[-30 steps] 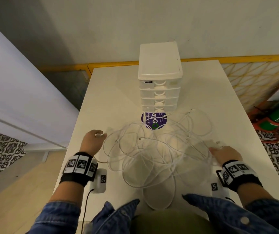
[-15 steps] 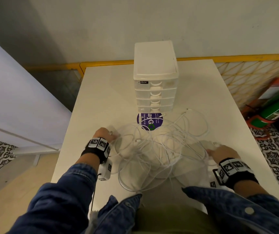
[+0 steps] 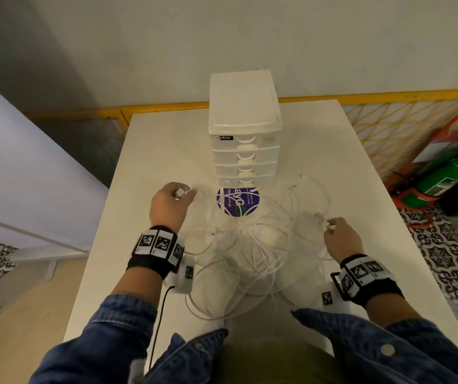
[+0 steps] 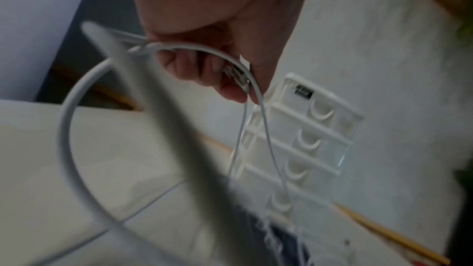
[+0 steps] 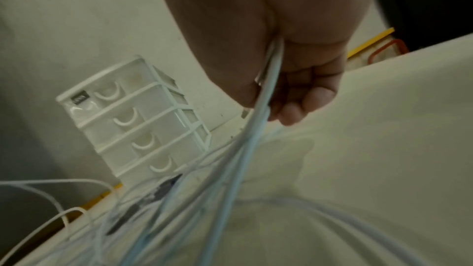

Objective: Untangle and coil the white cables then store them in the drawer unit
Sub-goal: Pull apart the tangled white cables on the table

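Observation:
A tangle of white cables lies in loops across the middle of the white table. My left hand is raised at the tangle's left edge and pinches a cable end with its plug; the left wrist view shows that cable hanging from my curled fingers. My right hand at the tangle's right grips a cable end, with strands running down from my fist. The white drawer unit stands behind the tangle, all drawers closed.
A round purple sticker lies on the table just in front of the drawer unit, partly under cables. A yellow rail runs behind the table. A green fire extinguisher in a red stand sits on the floor to the right.
Both hands have lifted and moved forward toward the drawer unit, each taking a cable end with it. The loops have been drawn up and bunched toward the middle.

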A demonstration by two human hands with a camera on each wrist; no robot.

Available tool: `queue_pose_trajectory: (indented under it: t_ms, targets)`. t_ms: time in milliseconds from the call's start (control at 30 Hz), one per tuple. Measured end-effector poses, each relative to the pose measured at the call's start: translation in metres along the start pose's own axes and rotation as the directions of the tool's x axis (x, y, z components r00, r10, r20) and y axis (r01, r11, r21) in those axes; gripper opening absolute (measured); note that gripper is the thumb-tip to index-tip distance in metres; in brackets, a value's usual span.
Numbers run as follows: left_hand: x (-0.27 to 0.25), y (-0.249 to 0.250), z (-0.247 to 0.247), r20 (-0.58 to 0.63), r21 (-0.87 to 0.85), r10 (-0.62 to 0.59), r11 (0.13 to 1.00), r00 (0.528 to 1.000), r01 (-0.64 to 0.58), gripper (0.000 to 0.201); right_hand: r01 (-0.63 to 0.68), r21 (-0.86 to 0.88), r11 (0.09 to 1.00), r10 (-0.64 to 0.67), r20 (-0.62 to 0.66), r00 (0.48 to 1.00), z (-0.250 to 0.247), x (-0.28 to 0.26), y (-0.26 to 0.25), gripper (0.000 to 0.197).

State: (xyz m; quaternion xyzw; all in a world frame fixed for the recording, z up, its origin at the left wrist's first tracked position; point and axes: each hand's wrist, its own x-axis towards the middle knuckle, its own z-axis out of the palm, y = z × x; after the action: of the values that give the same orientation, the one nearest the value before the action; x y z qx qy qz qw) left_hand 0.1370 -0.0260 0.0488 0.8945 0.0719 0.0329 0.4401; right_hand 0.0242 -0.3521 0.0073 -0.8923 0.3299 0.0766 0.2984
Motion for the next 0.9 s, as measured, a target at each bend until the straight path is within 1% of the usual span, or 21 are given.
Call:
queue_pose_trajectory:
  t_ms: [67, 133, 200, 267, 333, 367, 400, 467, 567, 633, 667, 700, 733, 767, 800, 833, 867, 900]
  targets:
    - [0.001, 0.022, -0.007, 0.039, -0.027, 0.128, 0.992, 0.991, -0.127, 0.026, 0.1, 0.055, 0.994, -0.097, -0.056, 0.994, -0.008, -0.001, -0.016, 0.033]
    - [0.0, 0.043, -0.016, 0.062, -0.057, 0.234, 0.971, 0.97, -0.23, 0.025, 0.209, 0.095, 0.973, -0.197, -0.115, 0.974, -0.015, -0.001, -0.03, 0.037]
    - [-0.005, 0.059, -0.023, 0.023, -0.119, 0.297, 0.949, 0.955, -0.292, 0.021, 0.316, 0.163, 0.935, -0.295, -0.138, 0.945, -0.023, -0.001, -0.044, 0.04]
    - [-0.012, 0.074, -0.028, -0.056, -0.231, 0.298, 0.925, 0.953, -0.303, 0.019, 0.419, 0.266, 0.868, -0.387, -0.165, 0.907, -0.033, -0.008, -0.062, 0.037]
    - [-0.018, 0.088, -0.032, -0.099, -0.397, 0.266, 0.873, 0.959, -0.283, 0.016, 0.468, 0.418, 0.779, -0.434, -0.181, 0.883, -0.044, -0.023, -0.086, 0.03]
    - [-0.02, 0.095, -0.035, -0.11, -0.447, 0.269, 0.847, 0.957, -0.289, 0.016, 0.475, 0.503, 0.722, -0.453, -0.175, 0.874, -0.049, -0.031, -0.099, 0.028]
    - [-0.021, 0.102, -0.037, -0.114, -0.456, 0.285, 0.836, 0.952, -0.305, 0.016, 0.48, 0.581, 0.657, -0.48, -0.169, 0.861, -0.054, -0.038, -0.112, 0.027]
    - [-0.022, 0.114, -0.04, -0.108, -0.424, 0.344, 0.833, 0.933, -0.356, 0.017, 0.496, 0.687, 0.531, -0.552, -0.163, 0.818, -0.068, -0.053, -0.134, 0.028]
    - [-0.022, 0.133, -0.045, -0.137, -0.355, 0.432, 0.819, 0.891, -0.452, 0.016, 0.504, 0.781, 0.37, -0.667, -0.155, 0.729, -0.093, -0.073, -0.161, 0.032]
    - [-0.024, 0.149, -0.051, -0.201, -0.355, 0.493, 0.769, 0.847, -0.532, 0.02, 0.519, 0.808, 0.278, -0.718, -0.183, 0.671, -0.109, -0.083, -0.176, 0.036]
    - [-0.026, 0.159, -0.055, -0.229, -0.385, 0.512, 0.734, 0.828, -0.56, 0.021, 0.549, 0.796, 0.256, -0.734, -0.209, 0.646, -0.115, -0.087, -0.183, 0.037]
    - [-0.027, 0.167, -0.058, -0.24, -0.439, 0.513, 0.7, 0.824, -0.563, 0.021, 0.59, 0.769, 0.246, -0.744, -0.239, 0.624, -0.119, -0.09, -0.188, 0.039]
    - [-0.03, 0.174, -0.059, -0.227, -0.513, 0.504, 0.666, 0.833, -0.542, 0.018, 0.636, 0.732, 0.243, -0.746, -0.278, 0.605, -0.119, -0.092, -0.193, 0.039]
    - [-0.034, 0.18, -0.059, -0.192, -0.593, 0.486, 0.635, 0.853, -0.495, 0.016, 0.676, 0.697, 0.241, -0.741, -0.318, 0.592, -0.117, -0.094, -0.196, 0.038]
    - [-0.037, 0.183, -0.056, -0.139, -0.673, 0.469, 0.601, 0.872, -0.431, 0.015, 0.698, 0.674, 0.244, -0.73, -0.346, 0.589, -0.112, -0.094, -0.197, 0.036]
    - [-0.041, 0.183, -0.051, -0.082, -0.74, 0.455, 0.568, 0.887, -0.36, 0.015, 0.698, 0.668, 0.257, -0.716, -0.354, 0.602, -0.105, -0.094, -0.197, 0.033]
    - [-0.044, 0.181, -0.045, -0.034, -0.779, 0.437, 0.552, 0.899, -0.298, 0.014, 0.682, 0.677, 0.277, -0.699, -0.345, 0.627, -0.096, -0.093, -0.196, 0.029]
    - [-0.047, 0.178, -0.039, 0.005, -0.795, 0.408, 0.555, 0.913, -0.244, 0.014, 0.656, 0.693, 0.299, -0.681, -0.326, 0.656, -0.086, -0.094, -0.194, 0.025]
